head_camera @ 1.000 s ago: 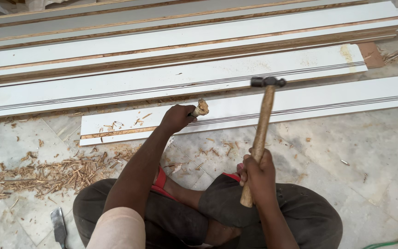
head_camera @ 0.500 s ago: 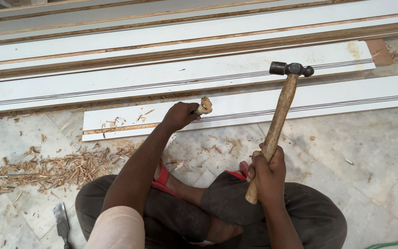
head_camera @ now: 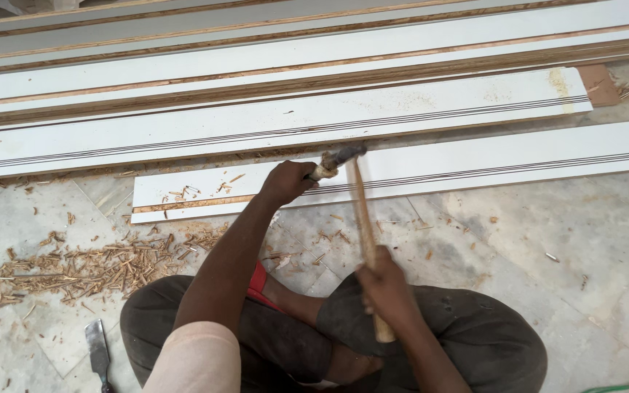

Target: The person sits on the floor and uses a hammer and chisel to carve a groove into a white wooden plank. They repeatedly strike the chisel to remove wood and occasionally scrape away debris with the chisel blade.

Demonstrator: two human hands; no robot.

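The left hand [head_camera: 285,182] is wrapped in a fist around a wooden-handled chisel [head_camera: 323,169], whose tip is set on the nearest white grooved board [head_camera: 475,156] lying on the stone floor [head_camera: 533,240]. The right hand [head_camera: 384,280] grips the hammer [head_camera: 362,218] low on its wooden shaft, fingers closed tight around it. The hammer looks head-heavy and stiff, so a hold near the shaft's end gives swing; the chisel handle is short, rigid and best clasped just under its butt (the struck end looks frayed). Half a second ago the hammer head was raised up and to the right; now it meets the chisel's butt, blurred with motion. Wood shavings [head_camera: 89,262] litter the floor at left, and a second chisel [head_camera: 98,353] lies beside the knee.
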